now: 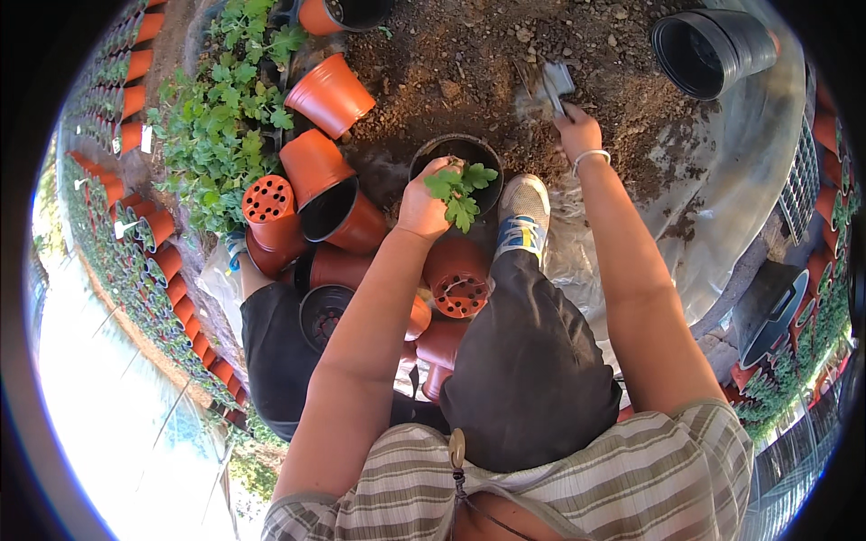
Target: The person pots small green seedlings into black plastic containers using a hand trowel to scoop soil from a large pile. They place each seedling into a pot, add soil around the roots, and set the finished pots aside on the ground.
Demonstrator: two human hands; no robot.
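Note:
My left hand [424, 204] is closed around the base of a small leafy seedling [462, 187]. It holds the plant over the round pot [456, 141], whose inside looks dark; how deep the roots sit is hidden. Farther right, my right hand [578, 135] grips the handle of a small trowel [558, 81]. The trowel's pale grey blade lies against the heap of brown soil [469, 72]. My shoe [523, 216] stands just right of the pot.
Orange-brown pots [330, 95] lie tipped and piled on the left, some near my legs. Dense green plants [221, 153] grow beyond them. Nested black pots [713, 54] rest at the far right on clear plastic sheeting [758, 126]. A black cell tray [799, 180] lies at the right edge.

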